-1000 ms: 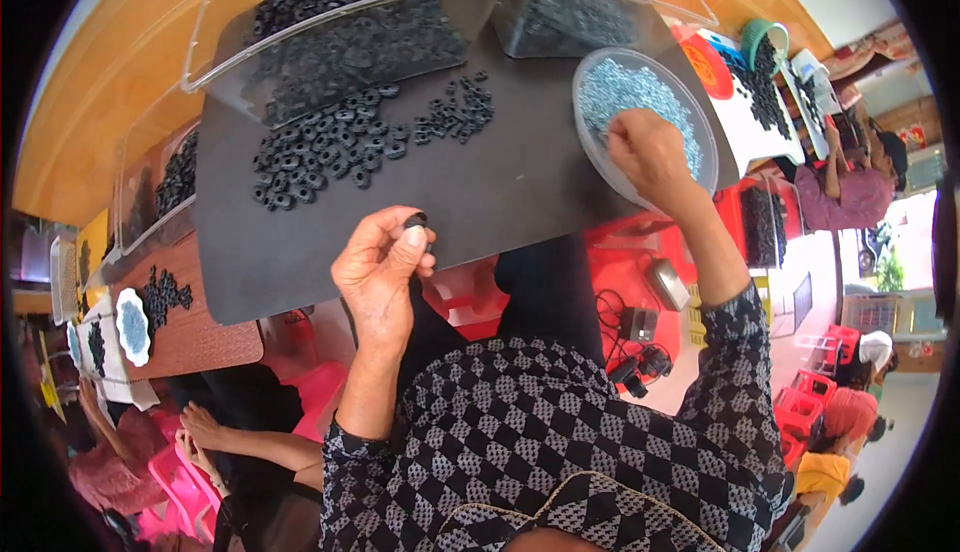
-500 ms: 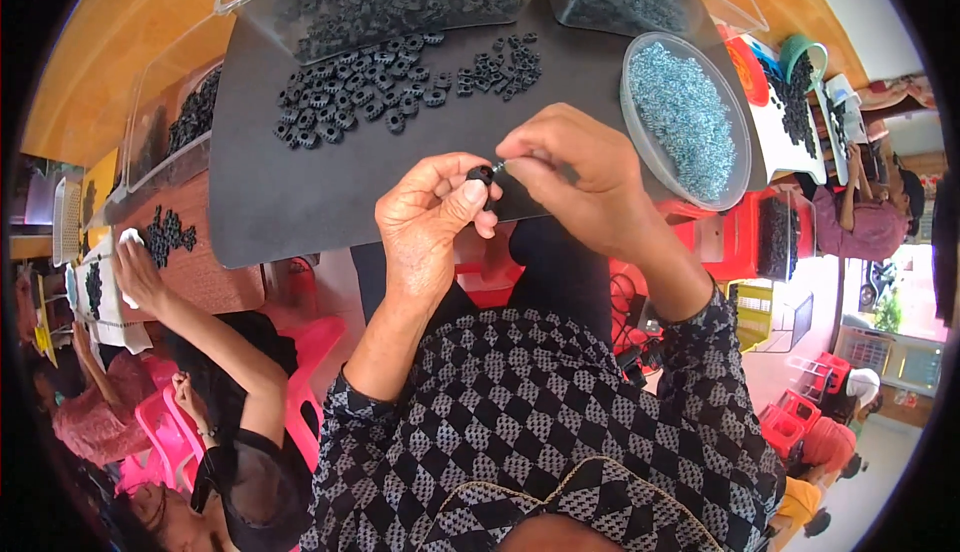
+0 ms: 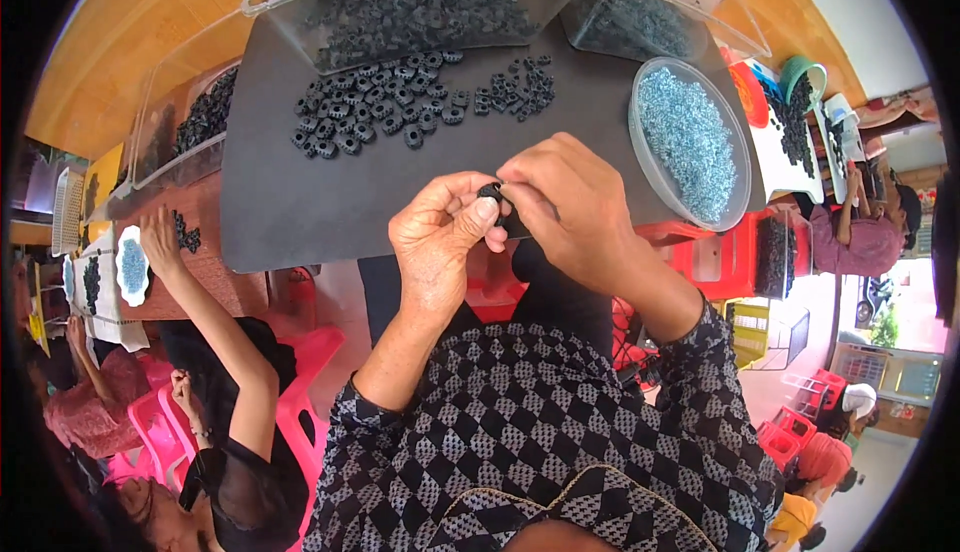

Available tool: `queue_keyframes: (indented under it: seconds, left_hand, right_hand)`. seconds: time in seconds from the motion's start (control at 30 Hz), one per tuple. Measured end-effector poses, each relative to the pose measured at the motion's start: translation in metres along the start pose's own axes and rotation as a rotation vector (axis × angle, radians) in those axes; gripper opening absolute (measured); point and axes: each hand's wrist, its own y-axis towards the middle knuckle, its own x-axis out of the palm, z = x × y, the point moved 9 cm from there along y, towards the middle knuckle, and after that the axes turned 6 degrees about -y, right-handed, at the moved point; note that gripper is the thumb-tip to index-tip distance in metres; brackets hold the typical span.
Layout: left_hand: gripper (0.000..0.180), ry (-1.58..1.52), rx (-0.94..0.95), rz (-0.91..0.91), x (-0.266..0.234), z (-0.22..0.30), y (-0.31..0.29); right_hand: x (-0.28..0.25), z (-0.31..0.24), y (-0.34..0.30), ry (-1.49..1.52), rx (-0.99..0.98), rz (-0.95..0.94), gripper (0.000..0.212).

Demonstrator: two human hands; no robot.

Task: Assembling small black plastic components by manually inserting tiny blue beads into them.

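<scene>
Left hand (image 3: 450, 222): bare, thumb and curled fingers pinched.
Left forearm (image 3: 408, 347): bare, slanting inward.
Right hand (image 3: 568, 207): bare, knuckles up, pinching beside the left.
Right forearm (image 3: 660, 292): bare, angled inward.

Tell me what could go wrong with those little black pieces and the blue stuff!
The black plastic piece pinched in the left hand might slip and drop, since it's held near the front edge of the dark table. The round clear tub of tiny silvery-blue pieces sits near the table's right side, so a bump could spill it. The larger black parts lie close beside the smaller black parts, so the heaps could get mixed.
</scene>
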Motion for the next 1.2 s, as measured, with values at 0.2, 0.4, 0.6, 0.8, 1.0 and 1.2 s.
queue_keyframes:
  seconds: [0.2,0.4,0.6,0.8,1.0,1.2]
  left_hand:
    - [0.016,-0.021,0.079,0.060,-0.002,0.009,0.000]
    - [0.017,-0.064,0.159,0.086,-0.003,0.017,0.000]
    - [0.017,-0.076,0.197,0.173,-0.013,0.024,0.003]
    - [0.015,0.019,0.256,0.213,-0.014,0.032,0.000]
    - [0.016,-0.062,0.179,0.168,-0.012,0.031,-0.001]
    - [0.018,0.048,0.183,0.195,-0.026,0.027,-0.002]
  right_hand:
    - [0.006,-0.012,-0.002,0.021,-0.076,0.061,0.015]
    - [0.007,-0.008,-0.009,0.112,0.048,0.186,0.020]
    - [0.013,-0.020,-0.012,-0.088,-0.010,0.156,0.032]
    - [0.015,-0.024,-0.009,-0.124,-0.047,0.203,0.027]
    - [0.010,-0.015,-0.002,-0.062,0.016,0.219,0.022]
    - [-0.017,0.019,0.040,0.036,0.115,0.286,0.017]
